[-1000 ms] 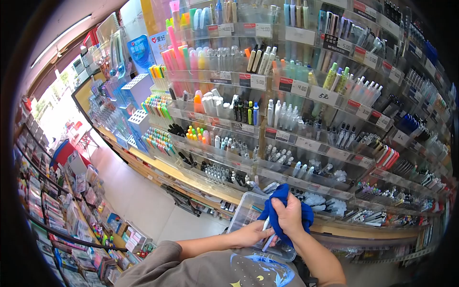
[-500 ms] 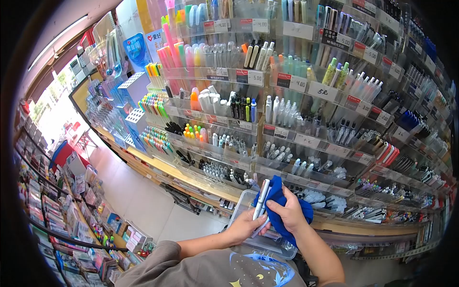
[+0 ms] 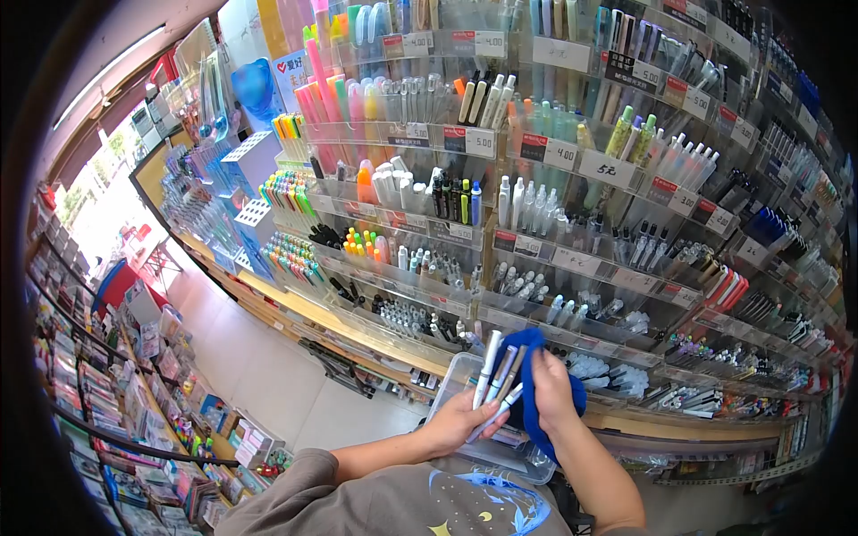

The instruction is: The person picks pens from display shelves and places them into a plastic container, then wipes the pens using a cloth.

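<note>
My left hand [image 3: 458,422] is closed around a small bundle of pens [image 3: 487,368], white and grey ones, fanned out with their upper ends pointing up. In my right hand [image 3: 554,397] a blue cloth [image 3: 531,418] is gripped, hanging down on both sides of the fingers. The cloth's left edge is right beside the pens; whether it touches them I cannot tell. Below both hands stands a clear plastic box [image 3: 454,373], partly covered by my hands and forearms, with some things inside that are hard to make out.
A tall rack of clear shelves [image 3: 447,234] packed with pens and price tags rises in front. A wooden ledge [image 3: 398,344] runs beneath it. To the left, shelves of packaged stationery [image 3: 143,420] line the tiled floor [image 3: 268,380].
My right hand and the cloth have come away from the pens and turned, the hand now more upright. The pens in my left hand are spread wider and more exposed.
</note>
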`<state>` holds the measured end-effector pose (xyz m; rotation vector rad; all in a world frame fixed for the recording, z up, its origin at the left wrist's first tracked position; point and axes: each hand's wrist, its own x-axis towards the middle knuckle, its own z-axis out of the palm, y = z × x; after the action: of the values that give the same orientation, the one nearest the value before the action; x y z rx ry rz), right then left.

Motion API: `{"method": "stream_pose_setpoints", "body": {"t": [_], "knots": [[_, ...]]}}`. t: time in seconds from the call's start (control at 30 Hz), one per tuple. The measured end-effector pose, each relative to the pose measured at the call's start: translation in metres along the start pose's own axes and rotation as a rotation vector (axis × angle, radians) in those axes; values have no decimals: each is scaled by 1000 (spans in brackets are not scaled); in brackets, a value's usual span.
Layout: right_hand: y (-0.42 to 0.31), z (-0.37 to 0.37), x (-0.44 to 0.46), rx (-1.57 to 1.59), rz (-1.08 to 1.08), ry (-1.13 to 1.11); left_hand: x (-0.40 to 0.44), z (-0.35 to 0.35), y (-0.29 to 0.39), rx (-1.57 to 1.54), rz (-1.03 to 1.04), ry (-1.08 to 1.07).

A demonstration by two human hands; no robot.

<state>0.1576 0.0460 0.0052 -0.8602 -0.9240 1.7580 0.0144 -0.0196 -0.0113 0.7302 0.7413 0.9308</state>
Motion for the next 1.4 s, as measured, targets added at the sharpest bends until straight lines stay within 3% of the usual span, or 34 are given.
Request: {"method": "stream_pose_setpoints", "body": {"t": [0.1, 0.2, 0.3, 0.43, 0.53, 0.63, 0.73, 0.83, 1.03, 1.1, 1.17, 1.2, 1.23, 1.3, 1.33, 1.4], "knots": [[-1, 10, -3, -183, -128, -102, -1, -1, -2, 18, 17, 71], [3, 8, -4, -339, -248, -60, -2, 2, -1, 76, 10, 85], [9, -7, 2, -306, -108, 103, 0, 2, 0, 56, -13, 13], [4, -2, 0, -114, -83, 125, 1, -2, 1, -72, -73, -34], [-4, 12, -1, -153, -127, 64, -2, -1, 4, -108, -78, 3], [8, 0, 3, -468, -349, -43, -2, -2, 2, 5, -47, 49], [2, 4, 0, -181, -111, 102, -3, -3, 0, 97, -1, 34], [3, -5, 4, 31, -128, 200, -1, -2, 0, 112, 81, 74], [-3, 8, -6, -124, -65, 29, 2, -3, -2, 62, 227, 210], [19, -1, 6, -360, -311, -135, 2, -5, -5, 106, 220, 243], [22, -1, 2, -389, -297, -109, 1, -1, -6, 86, 166, 211], [20, -1, 4, -555, -347, -52, 1, -3, -6, 130, 170, 165], [16, 3, 1, -329, -260, -40, 1, -4, -7, 171, 170, 125], [8, 0, -2, -507, -224, 106, 2, -4, -6, 115, 124, 65], [18, -6, 4, -436, -297, 154, 2, -5, -6, 86, 97, 39], [19, -7, 6, -212, -219, 207, 3, -7, -6, -55, 93, 25]]}}
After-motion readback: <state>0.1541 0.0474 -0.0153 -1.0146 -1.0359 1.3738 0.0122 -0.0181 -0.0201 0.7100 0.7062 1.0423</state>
